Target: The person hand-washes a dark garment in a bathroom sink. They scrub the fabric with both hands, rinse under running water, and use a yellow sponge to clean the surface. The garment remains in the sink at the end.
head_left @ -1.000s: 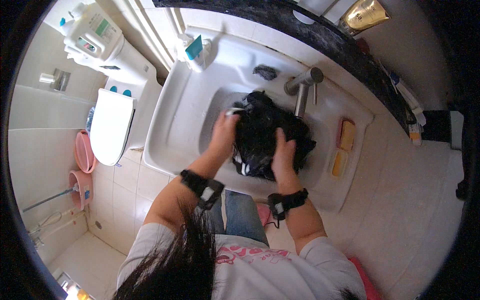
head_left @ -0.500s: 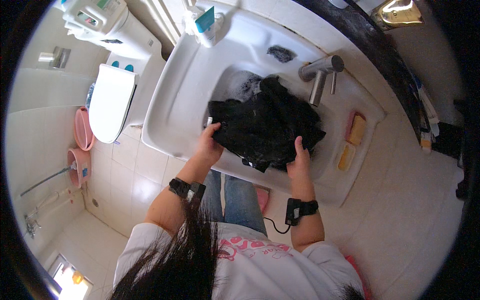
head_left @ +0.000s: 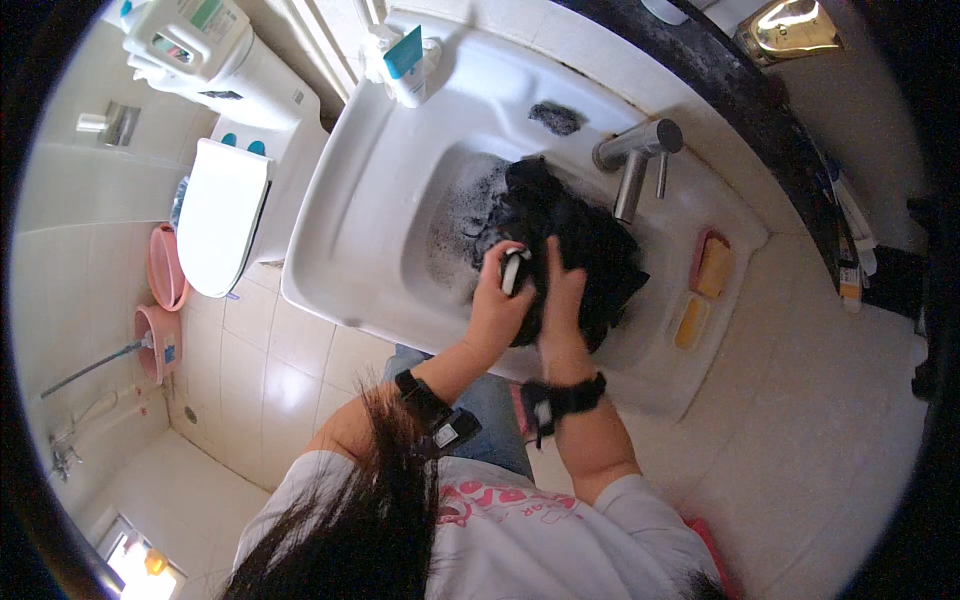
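Note:
A wet black garment (head_left: 590,255) lies bunched in the basin of a white sink (head_left: 345,235), with soap suds (head_left: 468,195) along its left side. My left hand (head_left: 497,310) is closed on the near left edge of the cloth, where a small white patch (head_left: 511,272) shows by the fingers. Close beside it, my right hand (head_left: 562,305) grips the middle of the garment, one digit stretched along the top. Cloth and motion blur partly hide the right fingers. Black straps with small devices circle both wrists.
A metal faucet (head_left: 635,165) overhangs the basin at the right. A dark scrubber (head_left: 556,117) lies on the back ledge, yellow soap bars (head_left: 691,320) on the right rim. A white tube (head_left: 408,75) stands at the back left corner. The toilet (head_left: 225,215) is left of the sink.
My left hand has moved right with the garment's edge, and my right hand has moved left, so they are now close together. The cloth is bunched narrower, exposing more suds at the left.

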Tool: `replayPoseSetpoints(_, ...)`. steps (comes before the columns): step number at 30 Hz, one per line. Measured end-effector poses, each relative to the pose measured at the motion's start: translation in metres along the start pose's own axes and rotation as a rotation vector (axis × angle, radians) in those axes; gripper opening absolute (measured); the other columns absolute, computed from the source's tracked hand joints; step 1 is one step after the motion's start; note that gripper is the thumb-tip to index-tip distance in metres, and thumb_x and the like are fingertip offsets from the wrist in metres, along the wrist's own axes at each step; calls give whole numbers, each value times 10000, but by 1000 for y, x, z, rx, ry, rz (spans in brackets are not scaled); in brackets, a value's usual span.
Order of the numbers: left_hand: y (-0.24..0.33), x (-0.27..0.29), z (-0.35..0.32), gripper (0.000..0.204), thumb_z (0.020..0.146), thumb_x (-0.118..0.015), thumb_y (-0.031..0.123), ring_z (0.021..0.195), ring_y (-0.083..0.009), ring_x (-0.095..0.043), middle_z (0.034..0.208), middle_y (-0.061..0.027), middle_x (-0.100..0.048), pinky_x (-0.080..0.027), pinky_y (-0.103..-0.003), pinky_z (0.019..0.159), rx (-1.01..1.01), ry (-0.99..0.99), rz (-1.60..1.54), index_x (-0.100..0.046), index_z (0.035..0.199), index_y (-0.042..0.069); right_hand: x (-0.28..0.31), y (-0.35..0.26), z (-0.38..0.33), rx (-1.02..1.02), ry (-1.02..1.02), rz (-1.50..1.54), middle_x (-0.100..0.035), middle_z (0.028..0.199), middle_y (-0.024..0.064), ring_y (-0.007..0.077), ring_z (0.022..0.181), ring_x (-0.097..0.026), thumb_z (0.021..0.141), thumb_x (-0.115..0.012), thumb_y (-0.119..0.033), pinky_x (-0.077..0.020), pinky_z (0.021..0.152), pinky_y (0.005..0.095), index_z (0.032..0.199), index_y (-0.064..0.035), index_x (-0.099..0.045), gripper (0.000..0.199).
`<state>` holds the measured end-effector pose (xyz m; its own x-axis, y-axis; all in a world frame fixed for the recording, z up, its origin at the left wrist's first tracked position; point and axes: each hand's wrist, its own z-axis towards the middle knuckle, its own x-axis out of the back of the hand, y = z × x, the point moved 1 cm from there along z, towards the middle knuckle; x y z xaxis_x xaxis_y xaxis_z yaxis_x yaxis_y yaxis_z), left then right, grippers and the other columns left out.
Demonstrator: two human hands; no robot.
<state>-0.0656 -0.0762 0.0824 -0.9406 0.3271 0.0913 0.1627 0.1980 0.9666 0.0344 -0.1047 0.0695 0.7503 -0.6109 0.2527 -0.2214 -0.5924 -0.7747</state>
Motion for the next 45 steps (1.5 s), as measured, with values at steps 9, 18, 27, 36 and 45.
replayPoseSetpoints(9,23,1,27,304,830,-627,290,704,-167,-555,792,-109,-613,-455,-321,636,209,-18,56,-517,968,43,-7,-17,-9,68,44,51,-631,1006,137,256,855,-587,768,-661,-456,-449,791,381,986,44,-610,548)
replayPoseSetpoints(18,31,4,37,268,808,-558,271,794,-436,-552,778,-233,-584,-440,-446,661,118,-39,184,-520,929,34,-8,-21,-3,-30,-1,113,-578,1070,165,222,941,-553,803,-639,-358,-437,803,325,1053,99,-546,529)
replayPoseSetpoints(27,11,15,48,300,808,-512,262,800,-398,-572,817,-237,-585,-438,-427,712,166,-142,118,-541,992,28,-5,-11,16,263,137,-257,-626,957,144,276,899,-596,791,-645,-215,-450,777,371,953,78,-602,337)
replayPoseSetpoints(36,-6,45,49,666,841,-623,277,1144,-265,-448,1236,-100,-469,-402,-357,943,379,-351,-724,-233,1358,121,19,7,-4,92,-229,356,-468,1268,160,275,1156,-460,818,-599,-463,-369,973,356,1268,40,-388,707)
replayPoseSetpoints(45,37,0,24,553,763,-577,137,865,-451,-570,912,-306,-557,-460,-431,738,81,-74,65,-287,1216,9,-15,-15,-23,17,-17,479,-561,1048,157,242,947,-538,856,-569,-380,-428,822,342,1029,74,-533,488)
